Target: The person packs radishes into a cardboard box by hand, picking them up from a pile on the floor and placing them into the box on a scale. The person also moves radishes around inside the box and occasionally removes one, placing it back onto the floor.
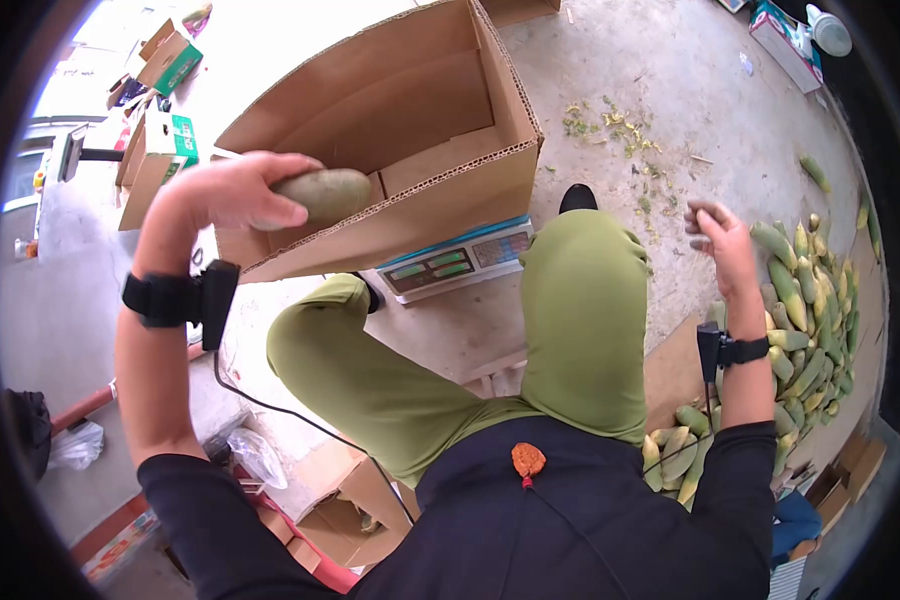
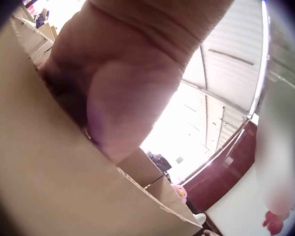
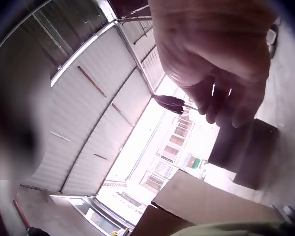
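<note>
A plump grey-green radish sits in my left hand, thumb on its near side, over the near left edge of a large open cardboard box. In the left wrist view the box wall hides the fingertips and the radish. The box rests on a digital scale in front of my knees. My right hand hangs beside my right knee, fingers loosely bent and holding nothing. The nearest things to it are a big pile of green and yellowish radishes.
Leaf trimmings lie scattered on the concrete floor beyond the box. Smaller cartons stand by my left hip, and more boxes at the far left. Cables run from both wrist cameras. A white-and-teal carton is at the far right.
</note>
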The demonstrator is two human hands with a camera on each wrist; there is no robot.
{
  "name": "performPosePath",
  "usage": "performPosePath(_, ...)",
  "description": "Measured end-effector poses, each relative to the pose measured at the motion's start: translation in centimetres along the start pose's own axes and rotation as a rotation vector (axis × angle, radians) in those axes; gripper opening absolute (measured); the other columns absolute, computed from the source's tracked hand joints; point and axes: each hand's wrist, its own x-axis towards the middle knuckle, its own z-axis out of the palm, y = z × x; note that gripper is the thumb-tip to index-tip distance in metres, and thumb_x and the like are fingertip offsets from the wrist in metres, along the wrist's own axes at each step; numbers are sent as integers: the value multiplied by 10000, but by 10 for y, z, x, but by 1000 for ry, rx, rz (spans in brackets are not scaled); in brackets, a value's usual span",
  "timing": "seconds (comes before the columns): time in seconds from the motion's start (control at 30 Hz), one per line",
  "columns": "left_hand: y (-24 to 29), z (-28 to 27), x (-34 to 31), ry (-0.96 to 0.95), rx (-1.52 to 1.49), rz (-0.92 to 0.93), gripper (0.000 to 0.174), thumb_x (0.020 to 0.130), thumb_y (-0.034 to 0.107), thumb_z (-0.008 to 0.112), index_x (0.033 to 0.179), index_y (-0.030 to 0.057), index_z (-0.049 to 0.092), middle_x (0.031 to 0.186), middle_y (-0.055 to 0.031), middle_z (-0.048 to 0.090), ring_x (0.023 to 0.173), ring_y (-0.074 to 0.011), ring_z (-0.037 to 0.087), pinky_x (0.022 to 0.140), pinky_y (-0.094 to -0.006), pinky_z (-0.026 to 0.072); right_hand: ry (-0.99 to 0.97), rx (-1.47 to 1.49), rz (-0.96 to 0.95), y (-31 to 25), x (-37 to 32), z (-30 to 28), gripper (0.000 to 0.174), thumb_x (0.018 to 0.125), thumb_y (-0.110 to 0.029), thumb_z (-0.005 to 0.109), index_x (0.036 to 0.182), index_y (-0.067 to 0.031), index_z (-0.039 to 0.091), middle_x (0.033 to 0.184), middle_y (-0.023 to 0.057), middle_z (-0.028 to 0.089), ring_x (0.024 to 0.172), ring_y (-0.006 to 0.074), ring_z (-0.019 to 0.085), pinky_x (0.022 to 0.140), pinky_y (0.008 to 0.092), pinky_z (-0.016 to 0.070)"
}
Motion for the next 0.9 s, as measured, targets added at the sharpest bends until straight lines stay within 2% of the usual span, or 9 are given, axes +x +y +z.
performPosePath(0.1, 7, -32, 19, 17, -132, -70, 595, 759, 152, 638, 1316, 93, 435, 1065, -58, 559, 940, -154, 526, 818, -265, 449, 23, 45, 157, 44, -5, -8, 241, 881, -192, 540, 1078, -73, 611, 947, 36, 639, 800, 113, 593, 663, 267, 479)
performPosePath(0.13, 4, -40, 31, 11, -112, 28, 622, 784, 221, 631, 1347, 109, 390, 1027, -69, 562, 862, -153, 543, 647, -276, 511, 36, 47, 160, 58, -7, -8, 241, 881, -192, 540, 1078, -73, 611, 947, 36, 639, 800, 113, 593, 663, 267, 479)
performPosePath(0.33, 13, -34, 112, -196, -131, -52, 618, 801, 169, 631, 1355, 72, 376, 947, -75, 597, 818, -145, 567, 699, -261, 496, 56, -146, 390, 138, -12, -9, 268, 843, -169, 548, 1078, -54, 607, 935, 56, 641, 762, 136, 605, 626, 288, 484)
performPosePath(0.43, -18, -9, 172, -364, -121, -93, 635, 826, 210, 637, 1368, 73, 335, 1135, -114, 556, 954, -191, 542, 754, -305, 500, 66, -220, 459, 163, -17, -8, 265, 826, -153, 544, 1055, -44, 620, 893, 69, 647, 725, 149, 614, 602, 296, 487)
performPosePath(0.6, -51, 39, 221, -370, 56, -77, 643, 819, 289, 614, 1370, 102, 339, 1175, -109, 562, 977, -208, 555, 748, -338, 504, 104, -370, 521, 222, -24, -20, 229, 784, -133, 560, 950, -14, 662, 802, 109, 663, 678, 164, 632, 614, 305, 502)
performPosePath(0.7, -79, 70, 234, -354, 96, -21, 637, 804, 290, 618, 1358, 111, 360, 1158, -106, 575, 983, -212, 559, 738, -341, 506, 137, -436, 490, 252, -28, -34, 233, 768, -141, 578, 940, -11, 664, 813, 136, 673, 731, 208, 650, 676, 328, 509)
performPosePath(0.8, -137, 94, 267, -123, 552, 370, 634, 789, 272, 624, 1351, 120, 373, 1167, -117, 573, 997, -227, 568, 748, -344, 507, 191, -533, 482, 282, -29, -53, 229, 760, -144, 586, 939, -28, 666, 858, 166, 670, 833, 267, 647, 760, 355, 499)
performPosePath(0.87, -100, 68, 238, -313, 255, -33, 620, 789, 245, 613, 1349, 120, 378, 1201, -129, 560, 1035, -257, 564, 814, -359, 492, 205, -583, 476, 285, -31, -64, 223, 759, -145, 586, 934, -33, 666, 878, 173, 668, 863, 277, 642, 780, 358, 494)
performPosePath(0.9, -94, 57, 227, -314, 260, -33, 620, 789, 245, 613, 1349, 120, 378, 1201, -129, 560, 1035, -257, 564, 814, -359, 492, 258, -601, 482, 286, -32, -70, 213, 759, -140, 585, 924, -30, 662, 883, 175, 666, 870, 289, 638, 784, 364, 492)
